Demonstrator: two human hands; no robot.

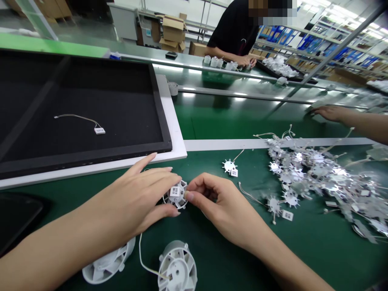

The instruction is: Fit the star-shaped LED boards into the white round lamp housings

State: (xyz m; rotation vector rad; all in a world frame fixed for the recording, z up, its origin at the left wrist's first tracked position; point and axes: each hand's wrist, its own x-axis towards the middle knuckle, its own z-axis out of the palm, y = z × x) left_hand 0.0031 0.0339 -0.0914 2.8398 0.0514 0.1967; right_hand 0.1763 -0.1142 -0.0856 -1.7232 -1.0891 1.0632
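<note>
A small white round fan housing [182, 198] with a QR-code label [175, 191] on its face is in the middle of the bench. My left hand [148, 190] holds it from the left, thumb below and fingers above. From the other side, the thumb and forefinger of my right hand [215, 196] pinch its right edge; whether a smaller piece is between them is hidden. Nearer to me stands a white fan housing [178, 266] with a cable from its hub. Another white fan housing [109, 262] is partly covered by my left forearm.
A heap of silvery star-shaped boards with wires [306, 165] spreads at right; a single star-shaped board [229, 166] lies apart. A black tray [115, 93] holds a labelled wired piece [99, 130]. Across the bench a co-worker [233, 32] handles parts; another person's arm [357, 119] reaches from the right.
</note>
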